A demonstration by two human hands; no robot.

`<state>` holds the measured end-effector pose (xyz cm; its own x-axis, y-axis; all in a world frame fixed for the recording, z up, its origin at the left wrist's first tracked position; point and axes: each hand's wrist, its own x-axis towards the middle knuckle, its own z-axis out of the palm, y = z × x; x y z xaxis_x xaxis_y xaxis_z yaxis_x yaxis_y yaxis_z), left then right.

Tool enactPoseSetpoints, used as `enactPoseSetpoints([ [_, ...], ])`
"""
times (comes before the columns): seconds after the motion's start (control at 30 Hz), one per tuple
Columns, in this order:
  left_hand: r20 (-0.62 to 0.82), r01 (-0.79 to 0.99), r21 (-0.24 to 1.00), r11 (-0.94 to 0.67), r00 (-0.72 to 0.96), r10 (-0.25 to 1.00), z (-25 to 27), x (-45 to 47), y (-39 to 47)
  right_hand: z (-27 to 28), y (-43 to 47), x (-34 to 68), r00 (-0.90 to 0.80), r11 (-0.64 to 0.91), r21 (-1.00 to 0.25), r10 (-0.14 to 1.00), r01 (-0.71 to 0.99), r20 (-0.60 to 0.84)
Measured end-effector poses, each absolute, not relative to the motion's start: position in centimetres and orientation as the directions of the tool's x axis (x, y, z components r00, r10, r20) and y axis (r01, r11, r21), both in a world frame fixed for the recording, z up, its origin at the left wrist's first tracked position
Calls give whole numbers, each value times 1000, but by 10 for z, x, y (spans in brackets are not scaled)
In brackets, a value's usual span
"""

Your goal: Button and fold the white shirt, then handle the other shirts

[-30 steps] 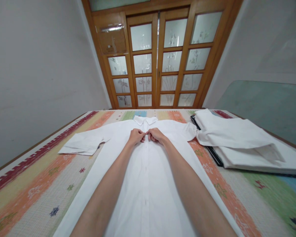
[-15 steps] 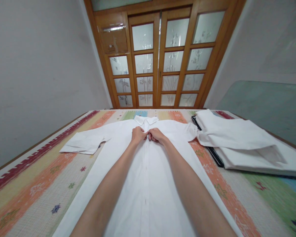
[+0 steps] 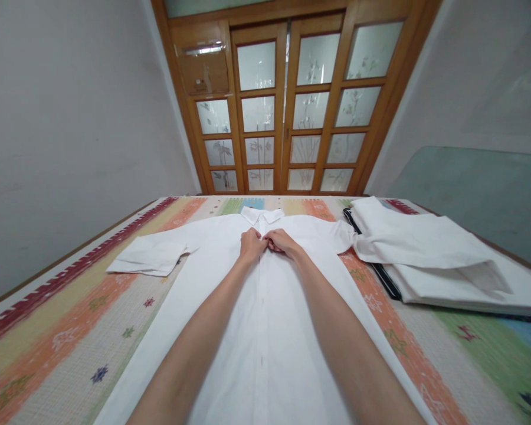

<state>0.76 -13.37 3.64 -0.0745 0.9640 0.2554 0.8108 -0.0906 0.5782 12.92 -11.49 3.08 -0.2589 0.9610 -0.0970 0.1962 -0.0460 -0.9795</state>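
A white collared shirt (image 3: 283, 330) lies front side up, its collar (image 3: 262, 215) at the far end and its button strip running down the middle. My left hand (image 3: 251, 243) pinches the strip just below the collar. Beside it, my right hand (image 3: 279, 241) is closed on the same spot, the fingertips of both hands meeting. Whatever button sits between them is hidden by the fingers. The shirt's left-hand sleeve (image 3: 153, 255) is spread out with its end folded in. On the other side, the sleeve reaches onto a stack of white cloth.
White folded cloth (image 3: 460, 289) lies on a black-edged flat item (image 3: 387, 282) at the right. Underneath everything is a striped, patterned cover (image 3: 128, 301). Wooden glass-paned doors (image 3: 287, 106) stand beyond the far edge, and a pale green rounded panel (image 3: 478, 183) is at the right.
My left hand has shifted slightly to the right, closer against my right hand. The right hand and the shirt look almost the same.
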Motion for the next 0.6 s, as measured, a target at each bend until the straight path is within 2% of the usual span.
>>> enactPoseSetpoints([
  [0.3,286,754,646,-114,-101,953,28,8,-131,29,-114,127,-243,-50,-978,965,203,-100],
  [0.6,267,592,791,-151,-113,957,20,-5,-126,37,-112,120,-170,-83,-955,976,285,-136],
])
